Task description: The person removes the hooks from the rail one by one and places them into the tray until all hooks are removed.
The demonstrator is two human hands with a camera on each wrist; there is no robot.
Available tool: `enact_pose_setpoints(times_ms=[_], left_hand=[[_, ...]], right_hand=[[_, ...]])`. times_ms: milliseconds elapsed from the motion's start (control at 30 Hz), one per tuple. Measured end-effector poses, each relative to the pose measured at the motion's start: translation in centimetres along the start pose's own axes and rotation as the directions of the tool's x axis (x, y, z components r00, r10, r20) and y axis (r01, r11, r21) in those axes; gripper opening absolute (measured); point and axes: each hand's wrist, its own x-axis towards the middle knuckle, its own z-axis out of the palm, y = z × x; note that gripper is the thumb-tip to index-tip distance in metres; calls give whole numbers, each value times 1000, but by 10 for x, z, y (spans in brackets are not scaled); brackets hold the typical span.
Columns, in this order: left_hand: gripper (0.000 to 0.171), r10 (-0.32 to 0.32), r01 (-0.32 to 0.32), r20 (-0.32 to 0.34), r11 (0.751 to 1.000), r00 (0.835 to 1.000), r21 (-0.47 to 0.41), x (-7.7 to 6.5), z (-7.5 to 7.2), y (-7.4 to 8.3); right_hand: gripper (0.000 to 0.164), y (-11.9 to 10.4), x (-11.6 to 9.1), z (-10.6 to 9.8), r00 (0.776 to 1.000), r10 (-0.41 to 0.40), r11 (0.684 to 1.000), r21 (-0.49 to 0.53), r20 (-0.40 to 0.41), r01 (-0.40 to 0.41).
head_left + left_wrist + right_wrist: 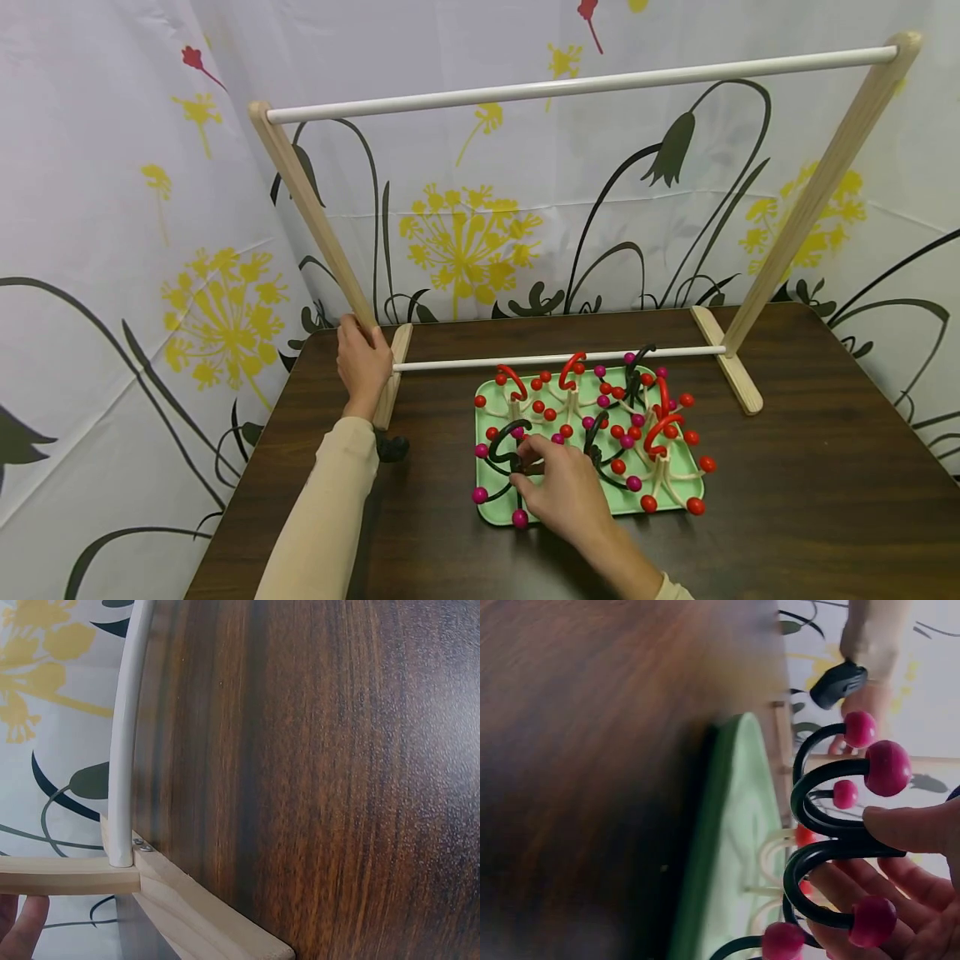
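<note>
In the head view my right hand (566, 487) pinches a black multi-armed hook hanger with pink ball tips at the front left of the green tray (622, 502). The right wrist view shows the thumb and fingers around the hanger's black stem (855, 846), its curved arms spreading away from the hand. My left hand (363, 367) grips the lower part of the left wooden post (322, 221) of a rack. Only a bit of that hand's fingers (26, 930) shows below the post in the left wrist view.
On the tray lie several more hangers, cream ones with red hooks (660, 433) and black ones. The rack has a white top rod (585, 87), a white lower rod (480, 362) and wooden feet (738, 379). Behind the dark table (825, 500) hangs a floral curtain (465, 50).
</note>
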Motion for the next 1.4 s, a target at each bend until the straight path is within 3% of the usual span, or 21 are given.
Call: enact_pose_setpoints(times_ms=[433, 1033, 1300, 1400], left_hand=[[32, -8, 8, 5, 1000, 1000, 10, 1, 0, 0], [33, -9, 9, 9, 1000, 1000, 8, 0, 0, -3], [33, -12, 12, 16, 1000, 1000, 17, -1, -2, -2], [32, -10, 10, 16, 1000, 1000, 11, -1, -3, -2]], right_hand=[[18, 13, -5, 12, 998, -18, 999, -40, -57, 16], [31, 14, -11, 12, 997, 77, 993, -89, -9, -78], [40, 6, -19, -10, 993, 113, 994, -5, 19, -112], [44, 1, -22, -26, 991, 103, 995, 2, 91, -103]])
